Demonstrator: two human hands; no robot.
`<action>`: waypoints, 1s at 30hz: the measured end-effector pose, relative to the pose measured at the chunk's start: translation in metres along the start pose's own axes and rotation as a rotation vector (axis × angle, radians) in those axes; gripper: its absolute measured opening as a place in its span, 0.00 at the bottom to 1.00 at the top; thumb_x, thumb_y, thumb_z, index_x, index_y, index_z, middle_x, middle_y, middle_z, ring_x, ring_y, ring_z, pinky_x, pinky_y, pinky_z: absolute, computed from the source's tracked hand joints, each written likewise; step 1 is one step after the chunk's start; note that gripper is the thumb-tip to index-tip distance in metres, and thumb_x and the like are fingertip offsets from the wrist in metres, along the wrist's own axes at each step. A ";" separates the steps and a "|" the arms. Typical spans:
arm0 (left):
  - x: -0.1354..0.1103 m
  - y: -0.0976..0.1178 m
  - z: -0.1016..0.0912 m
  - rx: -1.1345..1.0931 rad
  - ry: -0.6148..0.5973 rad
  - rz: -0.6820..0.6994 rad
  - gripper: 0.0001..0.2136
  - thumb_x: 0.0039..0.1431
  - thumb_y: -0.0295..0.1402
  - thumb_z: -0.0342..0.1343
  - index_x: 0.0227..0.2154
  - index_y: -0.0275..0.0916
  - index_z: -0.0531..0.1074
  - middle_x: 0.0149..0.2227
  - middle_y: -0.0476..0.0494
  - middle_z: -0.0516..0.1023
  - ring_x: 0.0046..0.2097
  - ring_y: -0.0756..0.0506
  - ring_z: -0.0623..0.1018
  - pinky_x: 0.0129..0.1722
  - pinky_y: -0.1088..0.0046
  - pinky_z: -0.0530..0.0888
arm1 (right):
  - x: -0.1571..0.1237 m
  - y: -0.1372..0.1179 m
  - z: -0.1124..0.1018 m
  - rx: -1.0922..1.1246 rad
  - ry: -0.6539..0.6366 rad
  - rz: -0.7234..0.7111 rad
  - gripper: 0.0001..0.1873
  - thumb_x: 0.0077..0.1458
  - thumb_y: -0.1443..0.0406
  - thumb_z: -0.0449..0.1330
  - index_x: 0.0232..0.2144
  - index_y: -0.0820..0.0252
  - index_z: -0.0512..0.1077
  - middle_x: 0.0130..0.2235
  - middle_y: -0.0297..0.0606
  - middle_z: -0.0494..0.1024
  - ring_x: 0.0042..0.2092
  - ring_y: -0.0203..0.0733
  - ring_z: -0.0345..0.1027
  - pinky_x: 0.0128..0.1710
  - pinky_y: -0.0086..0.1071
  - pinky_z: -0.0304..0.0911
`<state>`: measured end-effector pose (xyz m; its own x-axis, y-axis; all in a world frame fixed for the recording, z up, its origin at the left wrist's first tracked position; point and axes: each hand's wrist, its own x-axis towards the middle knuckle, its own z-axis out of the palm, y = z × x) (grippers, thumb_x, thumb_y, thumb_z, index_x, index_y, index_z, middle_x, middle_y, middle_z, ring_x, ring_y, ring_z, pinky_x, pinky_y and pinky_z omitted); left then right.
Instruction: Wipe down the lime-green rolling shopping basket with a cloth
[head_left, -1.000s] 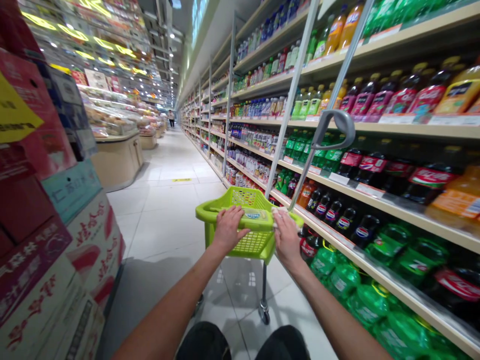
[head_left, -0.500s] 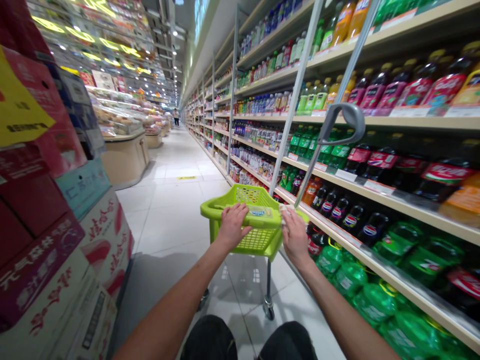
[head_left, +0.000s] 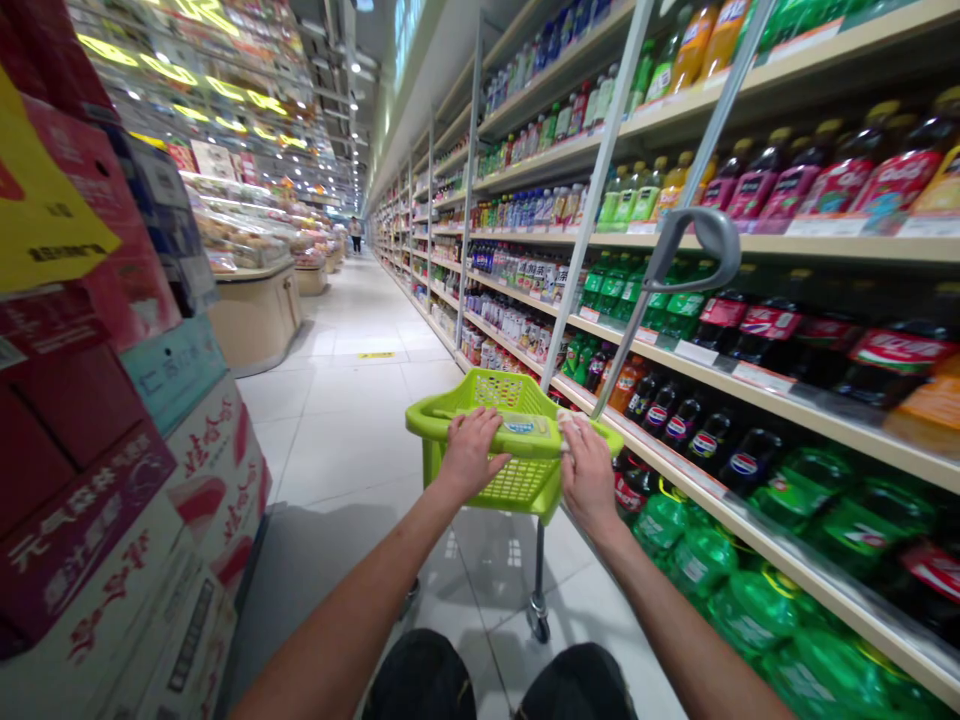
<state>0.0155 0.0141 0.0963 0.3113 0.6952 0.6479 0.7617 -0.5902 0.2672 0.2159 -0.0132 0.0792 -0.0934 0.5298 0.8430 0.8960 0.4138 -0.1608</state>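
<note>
The green shopping cart [head_left: 495,440] stands in the aisle just in front of the person, close beside the low drink shelf [head_left: 750,500] on its right side. The left hand [head_left: 471,452] is closed over the near rim of the cart, with the fingers curled on the top edge next to the label. The right hand [head_left: 587,472] is closed on the same rim at the right corner, and something pale, perhaps a paper or cloth, seems to be pressed under its fingers; I cannot tell exactly what it is. The cart is a plastic mesh basket on a thin metal post with small wheels [head_left: 538,622], and it looks empty, so I judge it light, stiff and easy to roll, but also easy to tip or swing. The near rim, with the hands apart from each other, seems a steady place to hold; the long grey handle [head_left: 694,245] rising over the cart is the other place.
</note>
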 end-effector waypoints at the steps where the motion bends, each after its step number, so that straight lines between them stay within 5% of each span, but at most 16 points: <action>1: 0.001 0.003 -0.002 -0.008 0.004 -0.015 0.21 0.48 0.36 0.55 0.47 0.37 0.63 0.54 0.38 0.66 0.57 0.40 0.61 0.55 0.54 0.52 | 0.003 -0.011 0.003 0.059 -0.005 0.008 0.26 0.52 0.70 0.47 0.54 0.60 0.57 0.55 0.45 0.61 0.58 0.47 0.50 0.55 0.49 0.50; 5: 0.006 0.025 -0.006 -0.058 0.088 -0.092 0.18 0.55 0.35 0.45 0.49 0.39 0.60 0.56 0.39 0.62 0.58 0.43 0.60 0.56 0.52 0.49 | 0.020 -0.047 0.010 0.400 -0.050 0.068 0.28 0.55 0.65 0.45 0.58 0.61 0.49 0.57 0.45 0.60 0.57 0.45 0.53 0.54 0.43 0.54; 8: 0.012 0.044 -0.001 -0.040 0.045 -0.002 0.20 0.54 0.36 0.46 0.51 0.39 0.58 0.56 0.39 0.62 0.58 0.41 0.59 0.56 0.51 0.51 | 0.026 -0.046 0.008 0.587 -0.054 0.136 0.27 0.58 0.64 0.41 0.59 0.60 0.43 0.57 0.46 0.59 0.53 0.42 0.61 0.49 0.37 0.61; 12: 0.015 0.050 0.011 0.061 -0.024 0.087 0.23 0.49 0.31 0.52 0.50 0.34 0.61 0.57 0.34 0.60 0.59 0.37 0.56 0.57 0.53 0.54 | 0.020 -0.018 0.008 0.387 0.025 0.203 0.26 0.58 0.61 0.41 0.58 0.60 0.49 0.54 0.47 0.64 0.51 0.45 0.62 0.49 0.43 0.59; 17: 0.008 0.008 0.001 0.037 0.050 0.039 0.17 0.51 0.27 0.48 0.46 0.36 0.66 0.56 0.36 0.60 0.58 0.40 0.59 0.55 0.59 0.60 | 0.010 0.005 0.008 0.215 -0.079 0.056 0.25 0.57 0.60 0.43 0.57 0.61 0.52 0.45 0.44 0.72 0.48 0.45 0.64 0.48 0.43 0.60; 23: -0.007 -0.065 -0.032 0.068 0.267 -0.197 0.14 0.52 0.26 0.45 0.39 0.41 0.70 0.49 0.43 0.69 0.52 0.43 0.66 0.53 0.59 0.64 | 0.010 -0.001 0.011 0.160 -0.017 0.039 0.24 0.58 0.61 0.42 0.56 0.60 0.52 0.42 0.42 0.72 0.44 0.45 0.64 0.45 0.42 0.60; 30: -0.006 -0.014 0.006 0.021 0.260 0.031 0.16 0.54 0.25 0.43 0.44 0.37 0.68 0.51 0.41 0.68 0.57 0.45 0.61 0.56 0.60 0.61 | 0.007 -0.004 0.017 0.021 -0.006 -0.023 0.23 0.58 0.60 0.42 0.53 0.62 0.58 0.44 0.47 0.70 0.45 0.48 0.62 0.46 0.45 0.57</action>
<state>0.0062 0.0209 0.0840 0.1806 0.5462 0.8179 0.7667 -0.5991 0.2308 0.2041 0.0015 0.0773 -0.1168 0.5245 0.8434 0.8842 0.4417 -0.1523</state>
